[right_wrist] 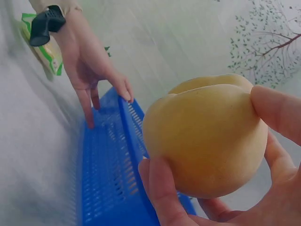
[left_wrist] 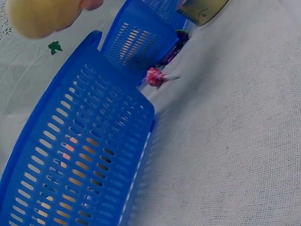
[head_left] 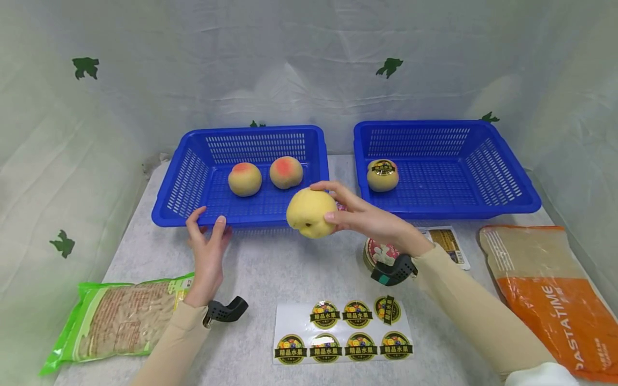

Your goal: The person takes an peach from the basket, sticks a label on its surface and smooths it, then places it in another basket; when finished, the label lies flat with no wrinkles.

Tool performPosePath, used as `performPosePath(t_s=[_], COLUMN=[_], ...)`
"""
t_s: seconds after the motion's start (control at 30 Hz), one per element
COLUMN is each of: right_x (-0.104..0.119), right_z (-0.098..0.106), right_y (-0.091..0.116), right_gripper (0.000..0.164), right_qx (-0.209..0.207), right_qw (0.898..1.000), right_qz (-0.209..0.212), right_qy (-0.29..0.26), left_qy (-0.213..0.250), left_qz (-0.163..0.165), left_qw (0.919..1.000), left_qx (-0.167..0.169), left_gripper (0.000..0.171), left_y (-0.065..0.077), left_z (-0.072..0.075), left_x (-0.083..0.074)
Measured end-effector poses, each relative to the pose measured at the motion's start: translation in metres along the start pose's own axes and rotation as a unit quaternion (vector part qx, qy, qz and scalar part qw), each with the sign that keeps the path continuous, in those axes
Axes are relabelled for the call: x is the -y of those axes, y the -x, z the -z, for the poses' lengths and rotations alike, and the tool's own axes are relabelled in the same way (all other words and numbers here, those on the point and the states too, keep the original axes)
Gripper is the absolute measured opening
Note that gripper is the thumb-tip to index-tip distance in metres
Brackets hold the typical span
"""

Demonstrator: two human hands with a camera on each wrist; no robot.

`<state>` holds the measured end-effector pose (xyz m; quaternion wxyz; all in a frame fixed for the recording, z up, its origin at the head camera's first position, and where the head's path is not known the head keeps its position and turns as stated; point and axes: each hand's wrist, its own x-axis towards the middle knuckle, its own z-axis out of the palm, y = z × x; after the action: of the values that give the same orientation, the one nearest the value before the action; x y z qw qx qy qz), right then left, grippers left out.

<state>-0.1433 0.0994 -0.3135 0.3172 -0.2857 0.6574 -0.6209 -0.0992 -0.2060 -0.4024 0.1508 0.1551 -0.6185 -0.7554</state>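
My right hand holds a yellow peach between thumb and fingers, just in front of the left blue basket. The right wrist view shows the same peach close up, its cleft uppermost. My left hand is at that basket's front rim, thumb at the rim and fingers loosely extended. Inside this basket lie two red-topped peaches, one on the left and one on the right. A peach with a round black-and-gold sticker sits in the right blue basket.
A sheet of round stickers lies at the front. Beneath my right forearm are a round tin and a printed packet. A green-edged bag lies left, an orange bag right. A pink-wrapped lollipop lies between the baskets.
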Motion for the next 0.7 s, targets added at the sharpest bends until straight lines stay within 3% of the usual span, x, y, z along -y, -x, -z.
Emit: performPosePath(t_s=[0.2, 0.47, 0.7], right_x=[-0.029, -0.063, -0.086], right_z=[0.001, -0.002, -0.01], right_y=[0.022, 0.036, 0.036], right_gripper=[0.05, 0.048, 0.05], right_qx=[-0.005, 0.001, -0.013], right_qw=[1.0, 1.0, 0.999], right_qz=[-0.003, 0.002, -0.049], right_qy=[0.005, 0.013, 0.008], left_qy=[-0.001, -0.002, -0.007], left_qz=[0.0, -0.001, 0.0], left_qw=[1.0, 1.0, 1.0], left_qx=[-0.002, -0.007, -0.005], left_gripper=[0.048, 0.048, 0.048], left_y=[0.0, 0.0, 0.0], left_z=[0.0, -0.001, -0.001], left_x=[0.001, 0.001, 0.001])
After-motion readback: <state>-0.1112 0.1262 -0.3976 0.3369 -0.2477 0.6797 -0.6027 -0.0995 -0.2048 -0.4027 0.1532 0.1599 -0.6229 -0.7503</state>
